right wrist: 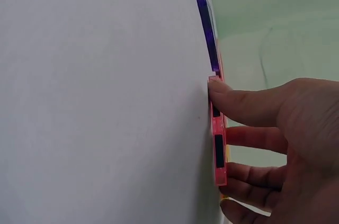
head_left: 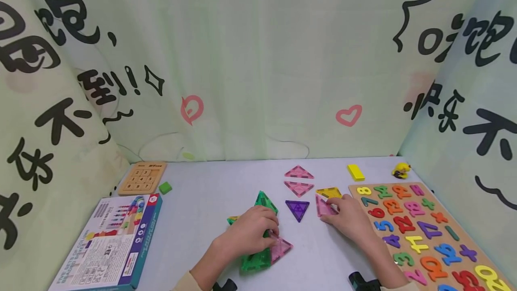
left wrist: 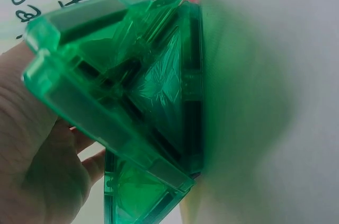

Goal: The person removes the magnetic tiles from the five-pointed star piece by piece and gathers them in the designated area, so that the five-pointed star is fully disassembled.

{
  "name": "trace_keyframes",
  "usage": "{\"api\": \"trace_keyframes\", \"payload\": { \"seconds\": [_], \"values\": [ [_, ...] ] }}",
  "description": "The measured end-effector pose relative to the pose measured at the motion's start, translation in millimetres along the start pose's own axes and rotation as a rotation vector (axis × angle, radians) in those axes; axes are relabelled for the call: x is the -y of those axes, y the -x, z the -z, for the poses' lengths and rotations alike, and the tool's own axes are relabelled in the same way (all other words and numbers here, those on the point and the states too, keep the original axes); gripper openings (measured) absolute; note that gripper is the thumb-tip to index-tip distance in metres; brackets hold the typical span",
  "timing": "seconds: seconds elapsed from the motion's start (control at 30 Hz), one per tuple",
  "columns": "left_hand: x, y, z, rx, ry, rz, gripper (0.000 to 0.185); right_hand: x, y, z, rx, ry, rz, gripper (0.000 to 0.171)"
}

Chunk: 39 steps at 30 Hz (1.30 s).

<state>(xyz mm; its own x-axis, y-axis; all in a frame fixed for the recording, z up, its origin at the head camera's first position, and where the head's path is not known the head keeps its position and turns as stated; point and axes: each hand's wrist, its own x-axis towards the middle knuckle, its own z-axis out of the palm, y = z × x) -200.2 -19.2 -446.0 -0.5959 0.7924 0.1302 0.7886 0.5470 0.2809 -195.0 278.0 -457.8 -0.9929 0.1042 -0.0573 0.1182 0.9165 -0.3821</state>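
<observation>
My left hand (head_left: 271,230) grips a cluster of green triangular tiles (head_left: 258,259) standing partly upright on the white table (head_left: 202,219), with a pink triangle (head_left: 280,248) joined at its right. In the left wrist view the green tiles (left wrist: 132,91) fill the frame against my palm (left wrist: 37,155). My right hand (head_left: 330,212) pinches a flat pink triangle tile (head_left: 323,207) beside a yellow tile (head_left: 329,191). The right wrist view shows my thumb (right wrist: 233,99) on the edge of that pink tile (right wrist: 217,152), with a purple triangle (right wrist: 207,33) beyond it.
A purple triangle (head_left: 297,209) and two pink triangles (head_left: 299,173) lie between and beyond my hands. A number puzzle board (head_left: 438,205) is at the right, a yellow block (head_left: 356,172) and yellow toy (head_left: 401,170) behind it. A box (head_left: 113,241), wooden number slider (head_left: 142,177) and green cube (head_left: 164,187) are left.
</observation>
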Motion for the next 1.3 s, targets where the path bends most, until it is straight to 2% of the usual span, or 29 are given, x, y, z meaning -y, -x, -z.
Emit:
{"api": "trace_keyframes", "payload": {
  "seconds": [0.2, 0.37, 0.53, 0.6, 0.73, 0.83, 1.07, 1.3],
  "values": [
    [0.1, 0.5, -1.3, -0.001, 0.01, 0.001, 0.009, -2, 2, 1, -0.001, 0.002, 0.024, 0.049],
    [-0.9, 1.1, -2.1, 0.001, 0.019, 0.002, 0.009, -4, 6, 5, -0.007, -0.027, 0.0, 0.044],
    [-0.1, 1.6, -1.6, -0.001, 0.019, -0.007, 0.009, 10, 15, 8, 0.014, -0.109, 0.008, 0.037],
    [0.6, 1.5, -1.6, 0.003, 0.021, 0.0, 0.009, 23, 21, 5, 0.081, -0.193, 0.065, 0.029],
    [1.7, 0.6, -2.1, 0.002, 0.035, 0.007, 0.009, 48, 35, -10, 0.307, -0.37, 0.258, 0.019],
    [2.1, 0.0, -2.3, -0.007, 0.046, 0.0, 0.009, 62, 42, -21, 0.43, -0.454, 0.346, 0.014],
    [3.0, 0.0, -1.9, -0.003, 0.064, -0.001, 0.01, 72, 46, -33, 0.455, -0.528, 0.313, 0.004],
    [6.5, 0.5, -0.3, 0.017, 0.072, -0.017, 0.019, 61, 42, -22, 0.54, -0.648, 0.311, 0.01]
  ]
}}
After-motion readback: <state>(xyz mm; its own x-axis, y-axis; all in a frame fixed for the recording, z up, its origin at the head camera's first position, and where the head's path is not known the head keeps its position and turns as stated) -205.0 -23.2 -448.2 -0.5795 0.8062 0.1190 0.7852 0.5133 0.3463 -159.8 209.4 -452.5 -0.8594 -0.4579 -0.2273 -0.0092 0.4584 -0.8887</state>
